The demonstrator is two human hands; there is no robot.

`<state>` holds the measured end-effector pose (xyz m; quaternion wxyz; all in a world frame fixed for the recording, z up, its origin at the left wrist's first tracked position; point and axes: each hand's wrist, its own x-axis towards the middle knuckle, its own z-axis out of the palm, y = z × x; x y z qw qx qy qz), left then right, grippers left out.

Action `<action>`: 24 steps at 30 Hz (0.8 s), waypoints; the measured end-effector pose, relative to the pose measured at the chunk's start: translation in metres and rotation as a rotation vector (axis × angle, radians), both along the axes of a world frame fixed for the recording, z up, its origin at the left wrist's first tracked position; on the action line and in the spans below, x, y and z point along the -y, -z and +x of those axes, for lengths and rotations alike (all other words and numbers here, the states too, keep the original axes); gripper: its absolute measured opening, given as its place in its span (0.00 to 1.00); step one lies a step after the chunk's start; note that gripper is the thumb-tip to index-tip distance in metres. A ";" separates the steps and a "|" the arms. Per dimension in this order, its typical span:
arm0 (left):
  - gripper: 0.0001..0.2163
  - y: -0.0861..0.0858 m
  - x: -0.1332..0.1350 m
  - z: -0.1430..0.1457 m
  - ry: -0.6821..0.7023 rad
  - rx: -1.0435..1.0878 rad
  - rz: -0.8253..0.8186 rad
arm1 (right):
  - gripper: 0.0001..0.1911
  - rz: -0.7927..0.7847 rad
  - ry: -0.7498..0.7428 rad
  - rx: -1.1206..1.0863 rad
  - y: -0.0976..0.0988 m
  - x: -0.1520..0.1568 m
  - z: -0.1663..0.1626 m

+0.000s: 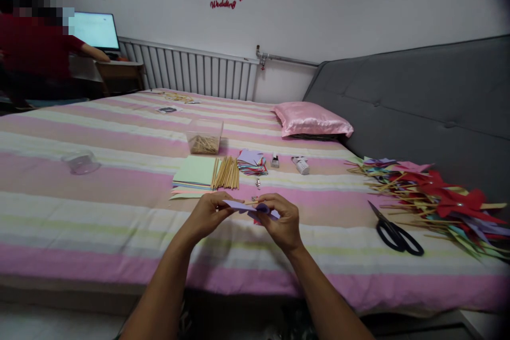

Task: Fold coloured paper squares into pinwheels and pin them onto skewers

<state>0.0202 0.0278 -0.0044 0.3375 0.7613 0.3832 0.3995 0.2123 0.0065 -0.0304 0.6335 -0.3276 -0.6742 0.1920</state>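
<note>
Both my hands meet above the front of the striped bed. My left hand pinches the left edge of a folded purple paper piece. My right hand curls around its right side, fingers closed on the paper and on a thin wooden stick that lies across it. Just beyond my hands lie a stack of coloured paper sheets, a bundle of wooden sticks and a small pile of cut coloured paper.
Black scissors lie to the right, beside a heap of finished paper pinwheels. A clear box of sticks, a clear lid, two small bottles and a pink pillow sit farther back. A person in red sits at a monitor.
</note>
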 end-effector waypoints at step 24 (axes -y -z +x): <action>0.07 -0.002 0.000 0.000 0.012 -0.022 0.054 | 0.04 -0.079 -0.033 -0.029 -0.002 0.001 0.000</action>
